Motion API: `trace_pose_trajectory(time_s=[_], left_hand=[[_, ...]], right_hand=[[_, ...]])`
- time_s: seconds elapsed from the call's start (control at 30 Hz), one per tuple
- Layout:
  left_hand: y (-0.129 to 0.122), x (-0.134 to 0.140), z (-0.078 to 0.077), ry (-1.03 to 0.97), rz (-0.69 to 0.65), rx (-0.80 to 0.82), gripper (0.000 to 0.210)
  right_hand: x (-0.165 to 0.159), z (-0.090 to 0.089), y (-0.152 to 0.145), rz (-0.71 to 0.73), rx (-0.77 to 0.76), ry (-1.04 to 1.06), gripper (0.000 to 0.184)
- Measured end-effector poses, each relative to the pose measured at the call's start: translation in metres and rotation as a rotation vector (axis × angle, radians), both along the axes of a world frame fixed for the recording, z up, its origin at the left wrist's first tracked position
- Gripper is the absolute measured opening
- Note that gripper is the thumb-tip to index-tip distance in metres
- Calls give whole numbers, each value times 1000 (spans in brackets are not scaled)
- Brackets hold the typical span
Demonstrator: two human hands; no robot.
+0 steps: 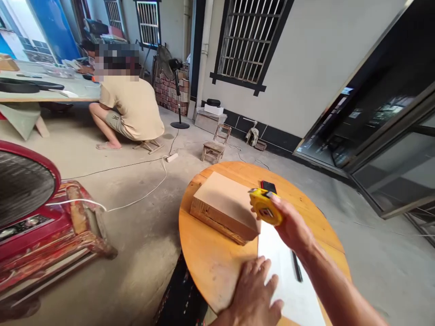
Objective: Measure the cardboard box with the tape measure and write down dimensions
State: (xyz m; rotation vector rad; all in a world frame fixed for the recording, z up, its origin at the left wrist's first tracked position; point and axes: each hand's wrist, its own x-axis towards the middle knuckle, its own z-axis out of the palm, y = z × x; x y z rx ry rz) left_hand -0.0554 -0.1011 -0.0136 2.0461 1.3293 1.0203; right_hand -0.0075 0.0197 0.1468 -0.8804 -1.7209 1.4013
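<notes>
My right hand (294,222) grips a yellow tape measure (264,207), held above the round wooden table (217,271) at the right end of a cardboard box (224,203). No blade can be seen drawn out of the tape's case. My left hand (254,290) lies palm down with its fingers spread, partly on the tabletop and partly on a white sheet of paper (282,280). A black pen (297,267) rests on that sheet, close under my right forearm. Behind the tape measure lies a small black and red object (268,186).
At the left stands a red electric fan (30,181) on a worn red wooden stand (74,226). Cables and a power strip (172,157) cross the floor. A person (131,104) squats by a long worktable (81,93). Beyond my table is a small wooden chair (215,147).
</notes>
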Motion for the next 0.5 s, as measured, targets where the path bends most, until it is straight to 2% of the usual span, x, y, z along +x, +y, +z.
trace_pose_trajectory(time_s=[0.07, 0.1, 0.13, 0.23, 0.3, 0.37, 0.5], left_hand=[[-6, -5, 9, -218, 83, 44, 34], [-9, -9, 16, -345, 113, 32, 31], [-12, -14, 25, -471, 139, -19, 31], [-19, -33, 54, -772, 177, -319, 38], [-21, -41, 68, -821, 113, -506, 44], [-24, -43, 73, -778, 24, -634, 45], [-32, -36, 64, -714, -44, -758, 41]], right_hand=[[29, 0, -22, 53, -186, 118, 49], [43, -3, -33, 74, -232, 140, 50], [55, -7, -44, 95, -260, 142, 51], [83, -21, -73, 160, -260, 21, 55], [93, -30, -89, 196, -191, -123, 55], [100, -39, -103, 183, -122, -287, 56], [123, -57, -128, 51, -108, -579, 69]])
